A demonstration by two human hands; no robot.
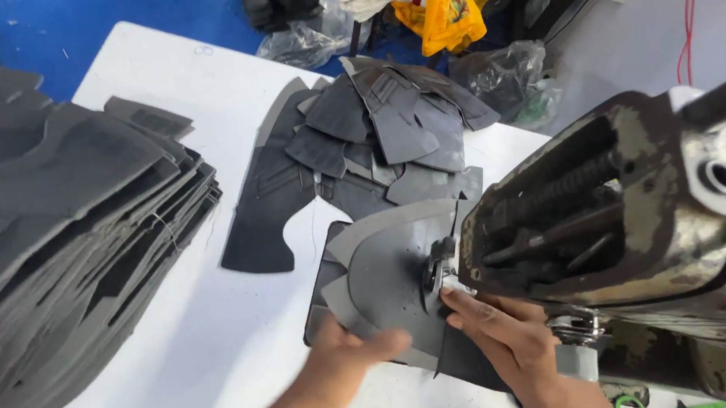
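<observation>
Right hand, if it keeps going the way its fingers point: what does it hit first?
Probably the sewing machine's presser wheel: the right hand points up-left along the grey piece toward it. Depth is unclear.

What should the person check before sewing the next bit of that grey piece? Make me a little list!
1. Grey piece lies flat under the sewing machine head: ok.
2. Left hand grips the piece's near edge: ok.
3. Right hand presses the piece beside the presser wheel; fingertips look very close: not ok.
4. Needle position: cannot tell, hidden by the machine.
5. Loose cut pieces lie behind, apart from the sewn one: ok.
6. Tall stack at left leans somewhat: cannot tell if steady.
</observation>
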